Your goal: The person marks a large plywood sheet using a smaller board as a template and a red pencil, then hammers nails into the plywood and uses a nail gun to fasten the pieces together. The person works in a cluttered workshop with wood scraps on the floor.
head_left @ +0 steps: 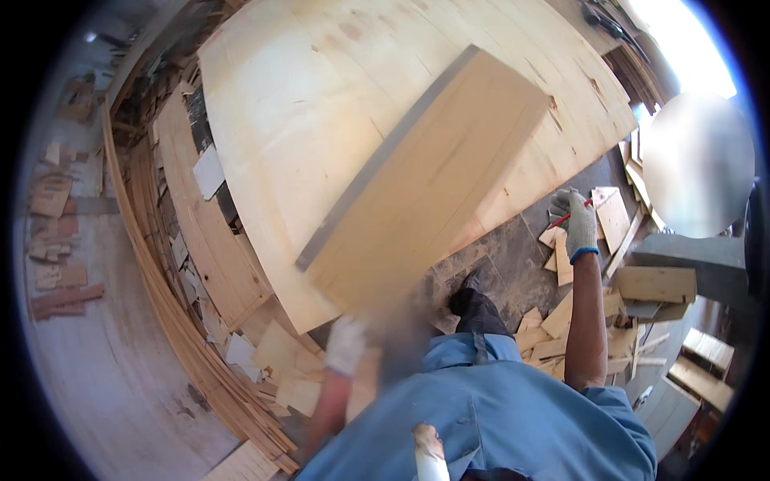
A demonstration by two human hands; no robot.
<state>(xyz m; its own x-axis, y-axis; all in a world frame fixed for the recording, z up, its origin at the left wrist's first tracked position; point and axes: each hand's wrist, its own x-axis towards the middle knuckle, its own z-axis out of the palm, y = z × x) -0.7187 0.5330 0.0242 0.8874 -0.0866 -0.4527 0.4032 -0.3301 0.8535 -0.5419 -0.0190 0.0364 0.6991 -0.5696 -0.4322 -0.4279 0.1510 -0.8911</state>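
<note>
A long wooden board point(441, 176) with a grey edge lies slanted over a large pale plywood sheet point(281, 104). Its near end is blurred. Close to that end is my left hand point(346, 345) in a whitish glove; its fingers are smeared, so I cannot make out whether they grip the board. My right hand point(581, 228), in a grey-white glove with a blue cuff, is off to the right, away from the board. Its fingers are closed around a thin red pencil point(561, 220).
Offcuts point(553, 337) are heaped on the floor at the right, near stacked wood blocks point(656, 284). Along the left run long thin strips point(172, 321) and a plank point(196, 216) among scraps. A dark tool point(605, 22) lies at the far right. My shoe point(468, 295) stands below the sheet.
</note>
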